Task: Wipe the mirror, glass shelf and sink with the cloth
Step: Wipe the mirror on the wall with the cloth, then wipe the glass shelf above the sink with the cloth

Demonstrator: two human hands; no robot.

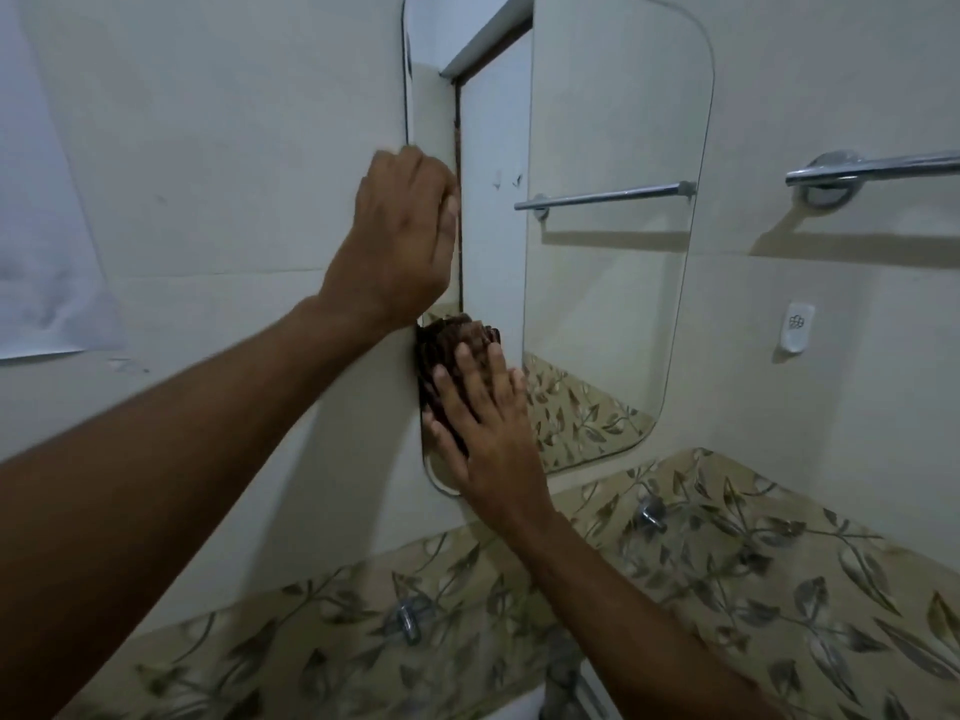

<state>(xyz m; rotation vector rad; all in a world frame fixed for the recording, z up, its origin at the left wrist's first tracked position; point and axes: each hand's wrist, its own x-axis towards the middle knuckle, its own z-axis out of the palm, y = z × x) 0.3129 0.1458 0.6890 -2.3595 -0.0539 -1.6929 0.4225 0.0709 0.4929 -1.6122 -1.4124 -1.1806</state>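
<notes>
A tall frameless mirror (613, 252) with rounded corners hangs on the white wall. My right hand (483, 423) presses a brown ribbed cloth (447, 350) flat against the mirror's lower left corner, fingers spread over it. My left hand (402, 241) rests with curled fingers on the mirror's left edge, above the cloth, and holds nothing. Below the mirror, two chrome brackets (408, 621) (652, 514) carry a clear glass shelf (519, 558) that is hard to make out. The sink is out of view.
A chrome towel bar (872, 166) is fixed to the wall right of the mirror, with a small white hook (795, 327) below it. A leaf-patterned tile band (779, 589) runs under the shelf. A chrome tap (561, 672) shows at the bottom edge.
</notes>
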